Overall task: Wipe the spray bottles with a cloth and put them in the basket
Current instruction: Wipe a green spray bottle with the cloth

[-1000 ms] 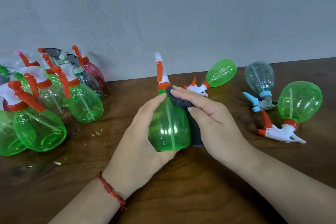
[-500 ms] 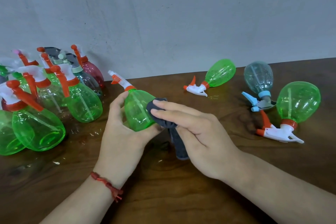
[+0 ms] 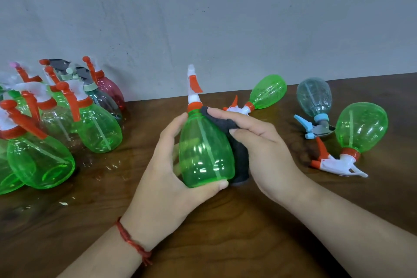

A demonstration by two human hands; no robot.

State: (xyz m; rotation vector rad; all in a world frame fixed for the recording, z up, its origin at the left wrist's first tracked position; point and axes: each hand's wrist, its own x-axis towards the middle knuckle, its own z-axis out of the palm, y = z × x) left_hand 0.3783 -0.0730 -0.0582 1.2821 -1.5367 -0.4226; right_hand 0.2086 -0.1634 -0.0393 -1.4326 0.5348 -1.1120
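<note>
Fingers (image 3: 173, 128) of the left hand (image 3: 162, 178) curl round a translucent green plastic spray bottle (image 3: 205, 153), thumb tucked at its base, steadying it nozzle-up at mid-frame. This lets the right hand (image 3: 266, 149) work a dark grey cloth (image 3: 239, 160) against the bottle's three o'clock flank. The right fingers fold over the cloth and pinch it at the bottle's shoulder, so wiping appears to be under way.

A dark brown wooden table (image 3: 225, 244) carries everything, backed at twelve o'clock by a plain grey wall (image 3: 203, 18). At nine o'clock a packed cluster of upright spray bottles (image 3: 99, 128), mostly green, stands touching one another near the wall. Three loose bottles lie on their sides between one and three o'clock: a green one (image 3: 268, 91), a blue-grey one (image 3: 313, 97) and a larger-looking green one (image 3: 361, 126). These probably await their turn. No basket is in view, so the drop-off spot cannot be told.

The held bottle is glossy and see-through, faintly ribbed, apparently empty, with a pale dip tube down its middle. An orange collar and an orange-and-white trigger head point toward twelve o'clock. A red cord bracelet (image 3: 130, 241) circles the left wrist.
</note>
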